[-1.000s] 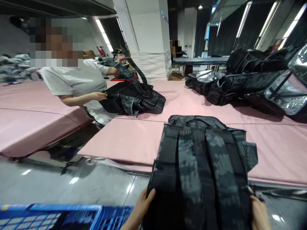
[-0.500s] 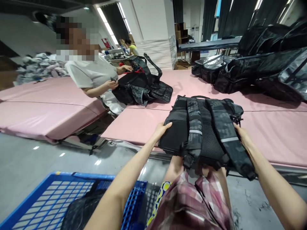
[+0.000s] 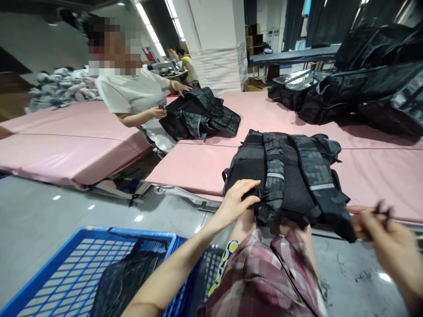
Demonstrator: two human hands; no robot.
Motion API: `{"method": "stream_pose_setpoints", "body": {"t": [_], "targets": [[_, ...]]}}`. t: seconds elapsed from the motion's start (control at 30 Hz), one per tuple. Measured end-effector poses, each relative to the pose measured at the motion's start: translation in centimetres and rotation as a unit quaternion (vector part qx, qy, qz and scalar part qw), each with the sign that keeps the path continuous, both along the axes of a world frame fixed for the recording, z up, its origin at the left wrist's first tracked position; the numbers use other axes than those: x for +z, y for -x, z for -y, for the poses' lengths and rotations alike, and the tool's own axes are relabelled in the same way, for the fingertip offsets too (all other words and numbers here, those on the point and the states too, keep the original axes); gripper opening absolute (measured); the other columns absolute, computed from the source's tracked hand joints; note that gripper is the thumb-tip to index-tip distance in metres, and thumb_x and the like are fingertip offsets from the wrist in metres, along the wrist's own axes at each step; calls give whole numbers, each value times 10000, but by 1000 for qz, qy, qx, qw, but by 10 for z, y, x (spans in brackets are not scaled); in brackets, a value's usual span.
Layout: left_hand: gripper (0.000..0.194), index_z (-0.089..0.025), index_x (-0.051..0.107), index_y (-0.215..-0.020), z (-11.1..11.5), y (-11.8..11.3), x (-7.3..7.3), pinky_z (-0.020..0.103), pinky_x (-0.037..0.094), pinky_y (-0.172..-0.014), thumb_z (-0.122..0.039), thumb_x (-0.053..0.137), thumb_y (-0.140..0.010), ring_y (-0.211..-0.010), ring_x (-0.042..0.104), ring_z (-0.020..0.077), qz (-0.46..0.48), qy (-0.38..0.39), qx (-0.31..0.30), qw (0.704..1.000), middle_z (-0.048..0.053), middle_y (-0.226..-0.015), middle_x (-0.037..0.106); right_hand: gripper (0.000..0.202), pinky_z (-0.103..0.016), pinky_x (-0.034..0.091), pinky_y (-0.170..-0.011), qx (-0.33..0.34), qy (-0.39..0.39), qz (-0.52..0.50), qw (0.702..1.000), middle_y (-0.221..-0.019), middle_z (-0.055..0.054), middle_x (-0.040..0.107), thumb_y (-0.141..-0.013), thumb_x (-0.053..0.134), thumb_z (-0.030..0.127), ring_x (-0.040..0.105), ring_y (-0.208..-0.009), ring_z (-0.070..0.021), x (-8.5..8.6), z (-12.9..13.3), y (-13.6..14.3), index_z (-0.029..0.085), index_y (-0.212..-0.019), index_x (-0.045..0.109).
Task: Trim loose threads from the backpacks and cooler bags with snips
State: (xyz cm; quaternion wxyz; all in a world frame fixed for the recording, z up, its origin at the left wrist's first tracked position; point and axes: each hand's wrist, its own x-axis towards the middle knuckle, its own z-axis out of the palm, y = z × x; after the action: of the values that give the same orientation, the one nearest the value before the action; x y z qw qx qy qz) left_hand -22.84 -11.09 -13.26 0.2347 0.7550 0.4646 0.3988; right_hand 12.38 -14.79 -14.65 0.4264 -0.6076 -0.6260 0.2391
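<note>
A black and dark-camouflage backpack (image 3: 297,185) lies with its shoulder straps up at the near edge of the pink table. My left hand (image 3: 236,200) is over its lower left corner, fingers stretched and thumb apart, close to a strap buckle (image 3: 262,193). At the lower right, my right hand (image 3: 386,233) is closed around a small black pronged object (image 3: 383,209), too blurred to name. Its fingers are beside the lower end of the right shoulder strap (image 3: 342,222); whether they touch it I cannot tell.
Across the pink table (image 3: 205,163), a co-worker (image 3: 132,94) handles another dark backpack (image 3: 201,114). More black bags (image 3: 357,92) are piled at the back right. A blue plastic crate (image 3: 59,259) holding a dark bag (image 3: 125,277) stands at my lower left.
My left hand has moved from the backpack's left side onto its lower left part. My right hand has left the right side and come down and outward. The co-worker's backpack straps have dropped.
</note>
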Motion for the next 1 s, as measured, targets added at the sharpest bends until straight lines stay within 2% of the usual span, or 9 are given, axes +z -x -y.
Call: {"method": "stream_pose_setpoints", "body": {"t": [0.07, 0.17, 0.3, 0.37, 0.47, 0.57, 0.67, 0.8, 1.0], "targets": [[301, -201, 615, -1105, 3, -10, -1, 309, 435, -894, -234, 588, -807, -1008, 555, 179, 6, 21, -46, 999, 69, -1075, 620, 364, -310, 476, -567, 17, 14, 47, 999, -769, -98, 679, -782, 514, 523, 632, -637, -212, -12, 26, 30, 209, -884, 666], [184, -169, 659, -917, -3, -20, 1, 306, 451, -831, -252, 656, -753, -922, 577, 182, 36, 40, -72, 996, 72, -971, 633, 413, -322, 470, -645, -48, 34, 62, 996, -881, -99, 695, -734, 540, 551, 641, -720, -235, -35, 37, 72, 201, -906, 673], [175, -164, 602, -790, -5, -30, 19, 351, 392, -937, -257, 717, -697, -1049, 537, 211, 83, 34, -141, 986, 76, -1027, 645, 402, -252, 358, -487, -112, 85, -99, 985, -527, -22, 550, -539, 712, 557, 476, -495, -146, -50, 22, 100, 182, -590, 576], [182, -168, 597, -785, -4, -37, 27, 369, 329, -1004, -266, 721, -695, -1019, 551, 199, 69, 51, -186, 979, 44, -933, 673, 465, -231, 298, -432, -103, 91, -180, 974, -441, 26, 421, -517, 712, 586, 369, -437, -101, -45, 15, 104, 189, -500, 470], [172, -168, 649, -770, -5, -49, 30, 313, 375, -931, -288, 729, -678, -841, 575, 163, 36, 103, -175, 979, 1, -768, 665, 522, -222, 249, -392, -85, 87, -244, 962, -432, 58, 325, -603, 609, 662, 266, -404, -66, -25, 10, 106, 200, -497, 390], [130, -176, 700, -775, -6, -59, 27, 249, 417, -793, -275, 705, -690, -820, 568, 162, 59, 147, -136, 978, 10, -779, 673, 476, -210, 199, -387, -51, 91, -346, 933, -441, 69, 313, -643, 620, 620, 217, -398, -47, 2, 4, 109, 175, -557, 473], [120, -184, 722, -783, -6, -64, 23, 244, 418, -788, -261, 689, -697, -806, 580, 164, 92, 160, -122, 975, 17, -788, 684, 416, -209, 137, -392, -1, 115, -432, 894, -405, 78, 285, -635, 686, 535, 186, -389, -36, 19, -4, 118, 145, -579, 553], [128, -193, 731, -795, -7, -65, 20, 242, 428, -774, -271, 673, -712, -772, 594, 160, 107, 153, -106, 977, 15, -793, 694, 411, -214, 134, -402, -1, 109, -441, 891, -406, 62, 314, -634, 700, 509, 202, -394, -38, 20, -9, 130, 142, -527, 549], [165, -170, 726, -864, -12, -60, 19, 239, 440, -734, -263, 655, -748, -779, 606, 167, 47, 111, -111, 986, 40, -820, 701, 451, -214, 181, -408, 20, 121, -353, 927, -428, 40, 360, -635, 687, 526, 256, -409, -46, 3, -11, 125, 142, -468, 520]]}}
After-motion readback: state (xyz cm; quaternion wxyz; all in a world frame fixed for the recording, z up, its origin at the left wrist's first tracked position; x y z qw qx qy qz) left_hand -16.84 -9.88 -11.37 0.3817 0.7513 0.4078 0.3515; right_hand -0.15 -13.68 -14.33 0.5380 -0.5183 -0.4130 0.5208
